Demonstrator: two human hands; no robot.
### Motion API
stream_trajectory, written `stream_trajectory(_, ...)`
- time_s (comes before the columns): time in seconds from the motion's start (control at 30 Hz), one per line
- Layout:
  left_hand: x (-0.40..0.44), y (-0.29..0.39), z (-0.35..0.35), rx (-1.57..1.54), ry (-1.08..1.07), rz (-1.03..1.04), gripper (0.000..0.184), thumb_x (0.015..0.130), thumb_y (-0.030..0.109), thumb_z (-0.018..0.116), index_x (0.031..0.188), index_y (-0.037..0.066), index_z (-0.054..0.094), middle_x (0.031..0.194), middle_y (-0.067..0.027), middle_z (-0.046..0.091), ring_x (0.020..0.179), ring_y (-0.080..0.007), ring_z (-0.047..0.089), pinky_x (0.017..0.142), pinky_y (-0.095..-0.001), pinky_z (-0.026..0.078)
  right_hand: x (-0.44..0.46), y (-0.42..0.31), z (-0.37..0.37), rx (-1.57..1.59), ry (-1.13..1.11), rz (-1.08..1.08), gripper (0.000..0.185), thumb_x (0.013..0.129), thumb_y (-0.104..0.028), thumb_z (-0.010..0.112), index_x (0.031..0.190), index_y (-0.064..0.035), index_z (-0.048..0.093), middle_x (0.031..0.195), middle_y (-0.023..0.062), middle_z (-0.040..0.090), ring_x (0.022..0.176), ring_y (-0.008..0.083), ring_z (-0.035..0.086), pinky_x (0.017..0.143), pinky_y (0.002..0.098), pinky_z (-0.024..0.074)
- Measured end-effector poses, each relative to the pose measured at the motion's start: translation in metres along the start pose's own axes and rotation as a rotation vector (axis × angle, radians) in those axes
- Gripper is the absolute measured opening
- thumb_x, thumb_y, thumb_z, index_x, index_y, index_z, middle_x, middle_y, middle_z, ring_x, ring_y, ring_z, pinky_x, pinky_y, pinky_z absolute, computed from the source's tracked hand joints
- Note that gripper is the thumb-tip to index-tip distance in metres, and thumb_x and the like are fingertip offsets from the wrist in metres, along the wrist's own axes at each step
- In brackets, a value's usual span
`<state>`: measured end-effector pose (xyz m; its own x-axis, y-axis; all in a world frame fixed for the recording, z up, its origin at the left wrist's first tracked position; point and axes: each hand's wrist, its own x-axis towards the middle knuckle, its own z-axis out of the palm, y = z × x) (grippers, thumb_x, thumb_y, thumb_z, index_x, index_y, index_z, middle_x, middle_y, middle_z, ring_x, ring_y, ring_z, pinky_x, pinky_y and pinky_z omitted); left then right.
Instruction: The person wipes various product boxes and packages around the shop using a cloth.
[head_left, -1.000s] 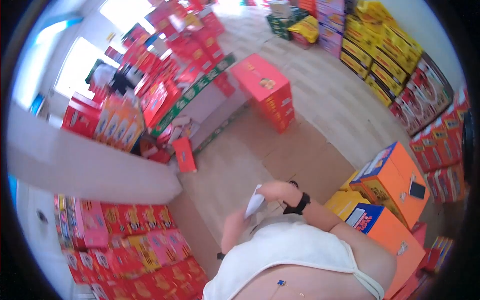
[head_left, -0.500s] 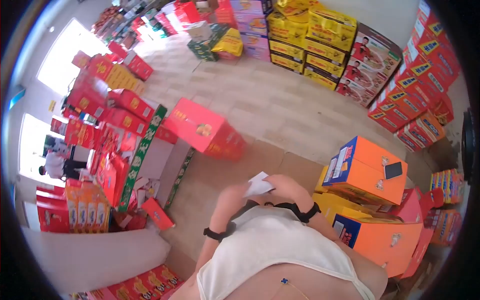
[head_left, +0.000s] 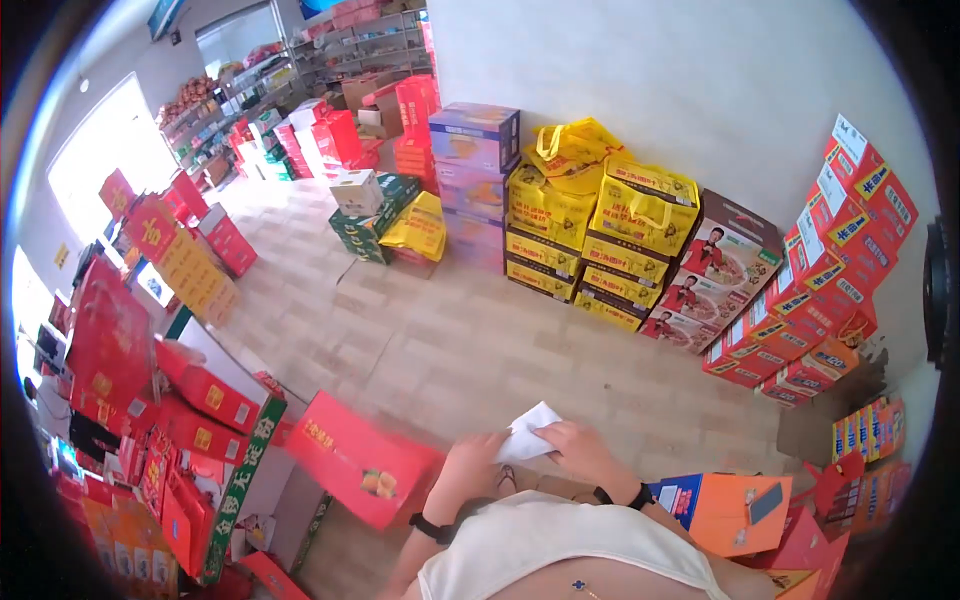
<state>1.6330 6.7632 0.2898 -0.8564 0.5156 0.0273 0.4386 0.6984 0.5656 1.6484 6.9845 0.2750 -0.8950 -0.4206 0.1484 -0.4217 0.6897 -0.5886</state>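
Observation:
A folded piece of white paper [head_left: 528, 432] is held in front of my body between both hands. My left hand [head_left: 478, 455] closes on its left edge, and a black band circles that wrist. The right side of the paper is pinched by my right hand [head_left: 574, 446], which also has a black band at the wrist. Just left of my left forearm is a red gift box [head_left: 362, 462]. An orange and blue carton [head_left: 730, 510] stands to the right of my right arm, with a dark phone [head_left: 765, 503] lying on top.
Stacked yellow cartons [head_left: 625, 255] and purple boxes [head_left: 475, 190] line the wall ahead. Red boxes [head_left: 840, 250] are piled at the right. On the left is a green-edged display [head_left: 240, 490] with red packages. Tiled floor [head_left: 480, 350] stretches between them.
My view has tilted up, so more of the wall and far shelves shows and the boxes sit lower. Both hands still hold the white paper.

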Motion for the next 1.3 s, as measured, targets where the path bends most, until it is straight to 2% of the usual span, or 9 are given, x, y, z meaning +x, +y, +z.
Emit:
stream_trajectory(0.07, 0.042, -0.014, 0.003, 0.031, -0.030, 0.199, 0.046, 0.072, 0.017, 0.061, 0.114, -0.001, 0.054, 0.097, -0.0192, 0.061, 0.085, -0.0356, 0.060, 0.072, -0.0422, 0.049, 0.027, 0.019, -0.014, 0.004, 0.039, 0.035, 0.036, 0.072, -0.007, 0.061, 0.108, -0.0063, 0.062, 0.098, 0.0138, 0.064, 0.089, 0.0321, 0.060, 0.079, 0.0397, 0.0486)
stream_trajectory(0.1, 0.059, -0.016, 0.007, -0.018, -0.124, 0.140, 0.052, 0.074, 0.030, 0.067, 0.115, 0.000, 0.053, 0.103, -0.0172, 0.061, 0.098, -0.0338, 0.058, 0.084, -0.0424, 0.045, 0.037, 0.034, -0.017, 0.005, 0.030, 0.043, 0.036, 0.072, -0.008, 0.061, 0.108, -0.0062, 0.063, 0.098, 0.0139, 0.064, 0.090, 0.0318, 0.060, 0.079, 0.0397, 0.0485)
stream_trajectory(0.23, 0.118, -0.034, 0.004, 0.067, -0.129, 0.233, 0.053, 0.074, 0.024, 0.067, 0.118, 0.001, 0.049, 0.097, -0.0177, 0.061, 0.089, -0.0329, 0.060, 0.075, -0.0408, 0.047, 0.078, 0.068, -0.034, 0.032, 0.008, 0.129, 0.036, 0.071, -0.016, 0.068, 0.106, -0.0118, 0.065, 0.098, 0.0116, 0.065, 0.090, 0.0292, 0.062, 0.077, 0.0379, 0.0502)
stream_trajectory(0.4, 0.214, -0.088, -0.003, 0.147, -0.412, 0.064, 0.048, 0.078, 0.022, 0.062, 0.120, 0.003, 0.050, 0.106, -0.0191, 0.060, 0.097, -0.0360, 0.058, 0.083, -0.0426, 0.046, 0.163, 0.145, -0.024, 0.201, -0.179, 0.221, 0.031, 0.072, -0.017, 0.067, 0.102, -0.0100, 0.065, 0.092, 0.0148, 0.066, 0.085, 0.0325, 0.063, 0.074, 0.0408, 0.0502)
stream_trajectory(0.47, 0.256, -0.104, -0.006, 0.072, -0.178, 0.105, 0.046, 0.079, 0.021, 0.061, 0.120, 0.005, 0.050, 0.107, -0.0160, 0.060, 0.096, -0.0349, 0.058, 0.080, -0.0423, 0.048, 0.209, 0.174, -0.043, 0.184, -0.221, 0.214, 0.030, 0.073, -0.017, 0.065, 0.102, -0.0103, 0.066, 0.091, 0.0152, 0.066, 0.085, 0.0325, 0.063, 0.075, 0.0416, 0.0501)
stream_trajectory(0.73, 0.410, -0.133, -0.057, 0.098, -0.124, -0.307, 0.048, 0.076, 0.014, 0.064, 0.121, 0.009, 0.049, 0.115, -0.0137, 0.055, 0.103, -0.0325, 0.055, 0.085, -0.0412, 0.046, 0.400, 0.287, -0.103, 0.076, -0.253, 0.047, 0.030, 0.073, -0.016, 0.065, 0.102, -0.0107, 0.065, 0.093, 0.0133, 0.066, 0.086, 0.0316, 0.062, 0.075, 0.0396, 0.0498)
stream_trajectory(0.87, 0.461, -0.148, -0.070, 0.108, 0.079, -0.250, 0.049, 0.076, 0.019, 0.064, 0.122, 0.011, 0.049, 0.112, -0.0127, 0.057, 0.101, -0.0309, 0.056, 0.083, -0.0420, 0.046, 0.473, 0.295, -0.132, 0.031, -0.147, -0.156, 0.026, 0.073, -0.012, 0.062, 0.099, -0.0099, 0.066, 0.089, 0.0130, 0.066, 0.085, 0.0318, 0.062, 0.076, 0.0409, 0.0491)
stream_trajectory(1.13, 0.521, -0.240, -0.112, 0.036, -0.055, -0.317, 0.051, 0.077, 0.013, 0.059, 0.126, 0.013, 0.048, 0.090, -0.0125, 0.064, 0.081, -0.0340, 0.062, 0.067, -0.0433, 0.050, 0.593, 0.326, -0.110, 0.149, -0.449, -0.212, 0.031, 0.075, -0.016, 0.066, 0.105, -0.0098, 0.065, 0.099, 0.0139, 0.065, 0.091, 0.0312, 0.061, 0.081, 0.0392, 0.0484)
stream_trajectory(1.3, 0.576, -0.300, -0.181, 0.097, -0.126, -0.293, 0.046, 0.076, 0.014, 0.061, 0.121, 0.013, 0.052, 0.090, -0.0112, 0.062, 0.082, -0.0313, 0.061, 0.072, -0.0402, 0.049, 0.690, 0.333, -0.109, 0.239, -0.498, -0.164, 0.030, 0.074, -0.016, 0.067, 0.104, -0.0099, 0.064, 0.096, 0.0151, 0.065, 0.089, 0.0321, 0.061, 0.079, 0.0395, 0.0488)
